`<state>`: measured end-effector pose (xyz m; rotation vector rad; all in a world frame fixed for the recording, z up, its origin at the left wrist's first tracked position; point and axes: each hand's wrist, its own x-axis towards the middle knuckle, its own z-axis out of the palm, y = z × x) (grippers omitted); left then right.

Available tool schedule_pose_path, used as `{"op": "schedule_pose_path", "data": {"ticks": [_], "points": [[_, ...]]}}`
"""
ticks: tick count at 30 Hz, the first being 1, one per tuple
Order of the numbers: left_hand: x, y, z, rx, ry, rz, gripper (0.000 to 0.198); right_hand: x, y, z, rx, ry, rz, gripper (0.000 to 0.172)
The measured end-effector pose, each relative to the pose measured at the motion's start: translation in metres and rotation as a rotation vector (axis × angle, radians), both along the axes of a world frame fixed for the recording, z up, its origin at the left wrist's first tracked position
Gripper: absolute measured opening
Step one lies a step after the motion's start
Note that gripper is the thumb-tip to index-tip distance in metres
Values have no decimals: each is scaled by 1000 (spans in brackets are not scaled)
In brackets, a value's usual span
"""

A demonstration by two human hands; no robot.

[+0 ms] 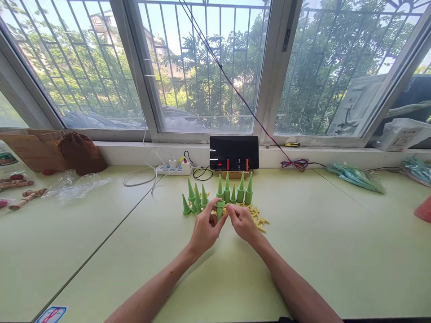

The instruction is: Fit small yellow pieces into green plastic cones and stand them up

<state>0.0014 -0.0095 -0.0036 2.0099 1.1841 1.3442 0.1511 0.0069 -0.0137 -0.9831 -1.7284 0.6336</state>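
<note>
My left hand (pixel 206 229) grips a green plastic piece (pixel 220 209), a short tube with a wider rim at the top, between thumb and fingers. Close against its right side, my right hand (pixel 243 220) is closed in a pinch; whatever its fingertips hold is hidden or too small to name. Behind my hands stand several green pointed cones, among them a left group (pixel 198 200) and a right group (pixel 240 190), some taller than others. Small yellow plastic pegs (pixel 260 220) lie scattered beside and behind my right hand.
At the back, a black tablet (pixel 234 147) leans upright with a phone (pixel 235 164) showing a timer before it. A power strip (pixel 173 169) with cables lies to its left. Farther left are clear plastic wrap (pixel 76 185) and a brown bag (pixel 81 152); bagged bluish items (pixel 357 177) lie right.
</note>
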Motion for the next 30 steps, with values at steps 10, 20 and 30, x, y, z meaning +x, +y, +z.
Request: {"op": "schedule_pose_path", "data": {"ticks": [10, 20, 30], "points": [[1, -1, 0, -6, -2, 1, 40, -1, -1, 2, -27, 30, 26, 45], [1, -1, 2, -11, 11, 4, 39, -1, 0, 2, -50, 42, 31, 47], [1, 0, 0, -22, 15, -1, 39, -2, 0, 0, -92, 89, 43, 49]]}}
